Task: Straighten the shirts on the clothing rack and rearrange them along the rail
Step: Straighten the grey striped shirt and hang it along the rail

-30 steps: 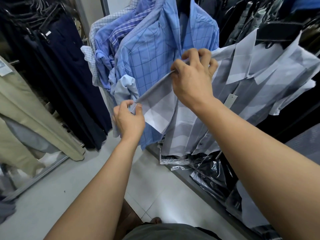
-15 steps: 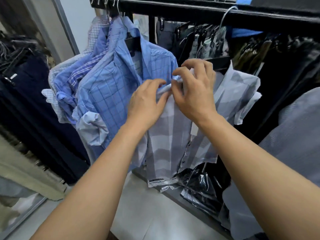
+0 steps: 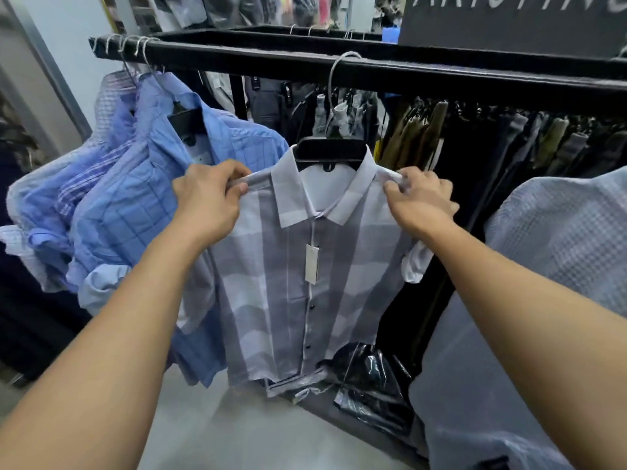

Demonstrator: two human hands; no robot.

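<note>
Left hand (image 3: 207, 201): my fingers pinch the grey shirt (image 3: 288, 283) shoulder, squaring it on the hanger (image 3: 329, 152).
Right hand (image 3: 419, 200): pinching the other shoulder, evening it.

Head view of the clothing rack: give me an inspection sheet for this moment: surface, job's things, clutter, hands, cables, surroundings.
Surface: black rail; pale floor below.
Job's things: grey striped shirt on a black hanger, front to camera, tag hanging; blue checked shirts bunched at picture left.
Clutter: black plastic bags below the shirt's hem.
Hands: left hand and right hand each pinch one shoulder of the grey striped shirt.
Cables: nothing seen.
Surroundings: trousers hanging behind; pale textured shirt at right.
</note>
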